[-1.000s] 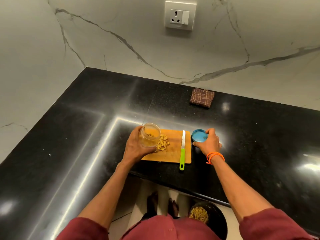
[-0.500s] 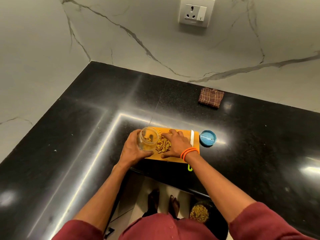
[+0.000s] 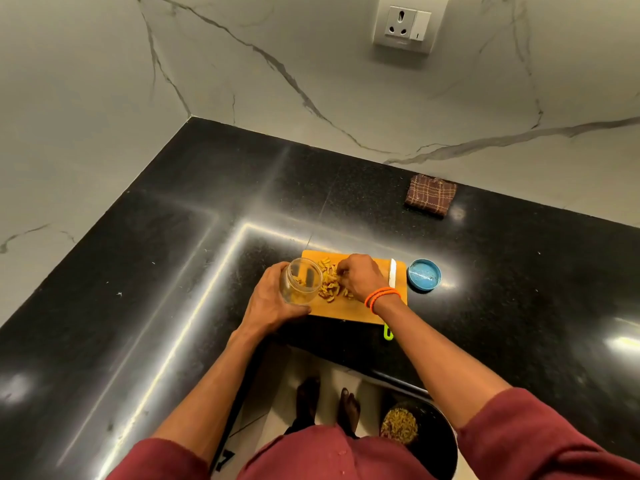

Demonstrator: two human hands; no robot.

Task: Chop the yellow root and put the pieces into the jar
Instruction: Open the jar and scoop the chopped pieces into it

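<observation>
The right hand (image 3: 360, 277) has left the lid (image 3: 424, 275) and come across onto the board (image 3: 349, 311), where its fingers now curl into the heap of pieces (image 3: 329, 284), pinching some, though how many it has I cannot tell. The left hand (image 3: 268, 303) keeps its grip round the jar (image 3: 300, 280), tilted with its mouth toward the heap at the board's left end.

The chopping looks finished: no whole root shows, only cut yellow bits. A few lie inside the jar already, but most of the pile sits on the board, so the loading is, I would say, barely begun, and the lid goes on after.

The knife (image 3: 392, 271) lies along the board's right edge, its green handle poking over the tabletop (image 3: 138, 289) edge beneath the right wrist; a careless sweep of that arm could knock it. The lid rests upturned just beside the board. A checked cloth (image 3: 430, 195) sits well apart by the wall, and 1 socket (image 3: 408, 24) is above. On the floor, a dark bowl (image 3: 440, 441) holds shreds.
</observation>
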